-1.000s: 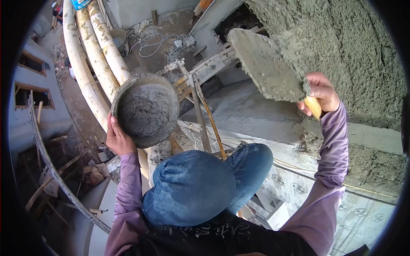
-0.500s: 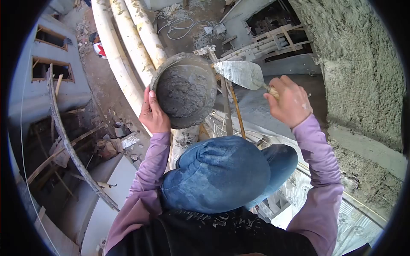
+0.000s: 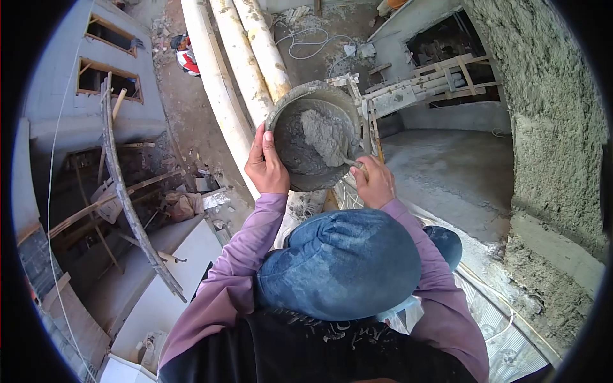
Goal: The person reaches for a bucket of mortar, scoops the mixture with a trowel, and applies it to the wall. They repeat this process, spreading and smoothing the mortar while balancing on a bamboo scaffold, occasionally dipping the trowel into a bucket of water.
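Note:
A round black bucket with wet grey mortar inside is tilted towards me above my knee. My left hand grips its left rim, thumb on the inner side. Closed round the handle of a trowel, my right hand is at the bucket's lower right rim. The trowel's blade is inside the bucket, its face covered by a thick heap of mortar. My jeans-covered knee is just below the bucket.
Long pale poles run away beyond the bucket. A rough mortar-coated wall rises on the right. Far below, a person in red and white is near the left building. A curved wooden pole stands at left, and rubble lies on the ground.
My right hand has moved left, bringing the trowel from beside the bucket into it. The blade, bare of a heap before, now carries mortar. The whole view has shifted somewhat.

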Tool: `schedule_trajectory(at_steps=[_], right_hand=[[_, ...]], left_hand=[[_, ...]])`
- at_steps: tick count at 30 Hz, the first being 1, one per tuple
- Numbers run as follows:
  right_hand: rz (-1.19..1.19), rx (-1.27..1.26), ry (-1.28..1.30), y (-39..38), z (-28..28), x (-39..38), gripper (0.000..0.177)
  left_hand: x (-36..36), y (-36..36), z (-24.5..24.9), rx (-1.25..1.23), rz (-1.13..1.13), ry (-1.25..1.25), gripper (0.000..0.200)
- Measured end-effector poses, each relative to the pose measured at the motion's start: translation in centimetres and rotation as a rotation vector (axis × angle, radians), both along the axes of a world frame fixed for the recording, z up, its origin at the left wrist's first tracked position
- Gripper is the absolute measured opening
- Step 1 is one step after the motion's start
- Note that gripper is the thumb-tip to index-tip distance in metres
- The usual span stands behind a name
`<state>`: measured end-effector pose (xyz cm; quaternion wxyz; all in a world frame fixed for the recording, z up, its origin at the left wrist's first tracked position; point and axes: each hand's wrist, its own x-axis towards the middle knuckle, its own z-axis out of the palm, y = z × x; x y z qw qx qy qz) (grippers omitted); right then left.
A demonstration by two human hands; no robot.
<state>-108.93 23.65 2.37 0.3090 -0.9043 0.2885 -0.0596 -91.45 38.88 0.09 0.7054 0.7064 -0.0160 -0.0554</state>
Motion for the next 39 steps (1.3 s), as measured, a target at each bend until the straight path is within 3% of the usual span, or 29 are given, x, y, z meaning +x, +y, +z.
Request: schedule_trajectory(at_steps=[4,8,12,16,17,20,21,23,24,26,27,30,32,34,35,39], right_hand=[[-0.058,0.021,-0.042,-0.4,0.6,0.0,0.021],[-0.076,-0.040,-0.014,-1.7,4.6,-1.4,0.022],[-0.020,-0.118,-0.002,-3.9,14.3,-4.3,0.024],[0.048,-0.113,0.089,-4.9,27.8,-6.3,0.022],[0.046,-0.079,0.169,-5.0,30.8,-6.6,0.020],[0.059,0.251,0.092,-7.6,34.7,-8.8,0.018],[-0.115,0.456,0.137,-8.5,35.5,-9.4,0.021],[-0.115,0.737,0.086,-13.5,33.9,-12.3,0.026],[-0.238,0.787,0.108,-15.8,32.9,-13.4,0.032],[-0.581,0.226,0.171,-18.1,32.5,-15.2,0.034],[-0.655,-0.091,0.172,-17.3,34.8,-16.1,0.031],[-0.643,-0.386,-0.031,-13.2,41.0,-19.6,0.027],[-0.628,-0.447,0.283,-11.0,40.4,-15.9,0.020],[-0.259,-0.592,0.476,-9.7,35.8,-10.9,0.015],[-0.127,-0.579,0.337,-8.9,31.8,-8.8,0.014],[0.120,-0.478,0.482,-7.3,14.7,-0.5,0.020]], left_hand=[[-0.5,0.0,1.0,0.073,-0.002,-0.018,0.033],[-0.1,0.8,-0.6,-0.007,-0.052,0.013,0.039],[1.5,2.1,-1.0,-0.033,-0.047,0.059,0.042],[3.2,3.6,-3.0,-0.152,-0.010,0.173,0.043],[3.3,3.7,-2.9,-0.171,-0.015,0.178,0.043],[3.4,3.9,-3.2,-0.161,-0.007,0.163,0.043],[3.5,3.9,-3.4,-0.147,-0.001,0.152,0.043],[3.4,3.6,-3.1,-0.160,-0.011,0.156,0.042],[3.3,3.4,-2.9,-0.166,-0.012,0.159,0.042],[3.1,3.1,-2.5,-0.123,0.002,0.119,0.041],[3.3,3.2,-2.8,-0.125,-0.004,0.114,0.040],[2.8,3.3,-3.0,-0.137,0.024,0.119,0.040],[2.2,3.3,-2.7,-0.158,-0.002,0.133,0.040],[1.8,2.9,-2.6,-0.214,-0.002,0.147,0.040],[1.3,2.5,-1.7,-0.224,-0.027,0.134,0.040],[-0.7,1.4,-0.5,0.004,0.011,-0.001,0.035]])
